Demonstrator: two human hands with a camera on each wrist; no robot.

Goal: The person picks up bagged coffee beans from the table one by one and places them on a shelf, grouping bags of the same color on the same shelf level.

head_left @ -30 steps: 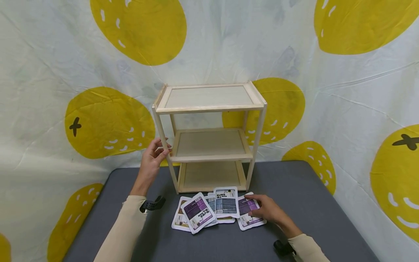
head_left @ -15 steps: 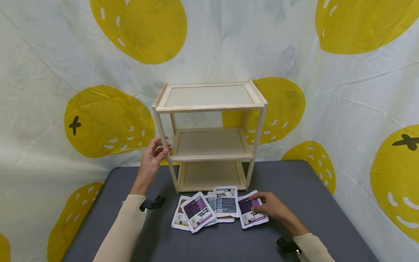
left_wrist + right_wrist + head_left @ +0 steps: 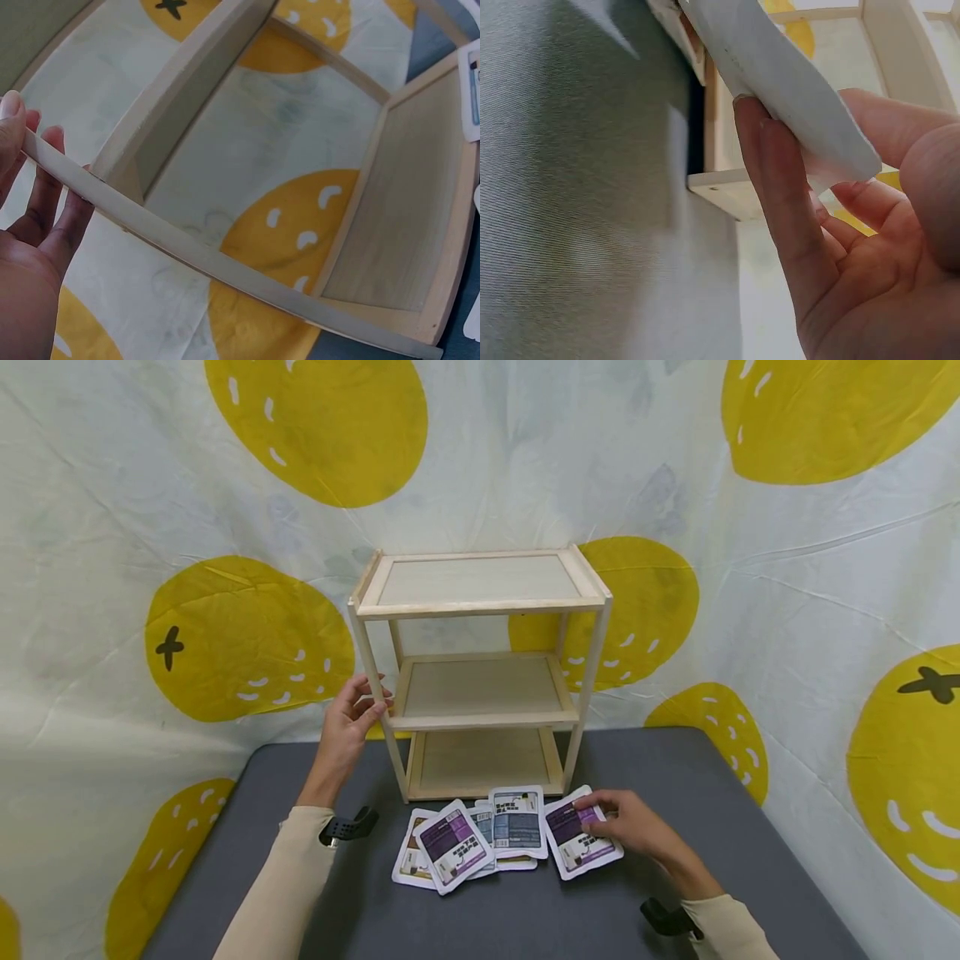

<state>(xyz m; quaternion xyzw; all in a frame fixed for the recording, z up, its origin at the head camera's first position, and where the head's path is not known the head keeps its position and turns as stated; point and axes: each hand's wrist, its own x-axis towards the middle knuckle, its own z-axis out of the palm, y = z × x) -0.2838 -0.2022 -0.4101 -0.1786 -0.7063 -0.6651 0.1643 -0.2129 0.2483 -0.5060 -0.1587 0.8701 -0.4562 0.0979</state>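
A small three-tier wooden shelf stands at the back of the grey table. At middle-tier height, my left hand holds its front left post, with the thumb on one side and fingers behind. To the right of the pile, my right hand pinches a flat purple packet with a white border between thumb and fingers. In the right wrist view the packet's plain white back shows, lifted off the cloth and tilted. Its left edge comes close to the pile in the head view.
Several similar packets overlap before the shelf: a purple one on top at left and a blue-grey one at right. Dark grey cloth covers the table. Behind hangs a white curtain with big yellow fruit prints.
My right hand has moved slightly right and up, with the purple packet rising and tilting along with it. The left hand stays on the post, and the other packets have not moved.
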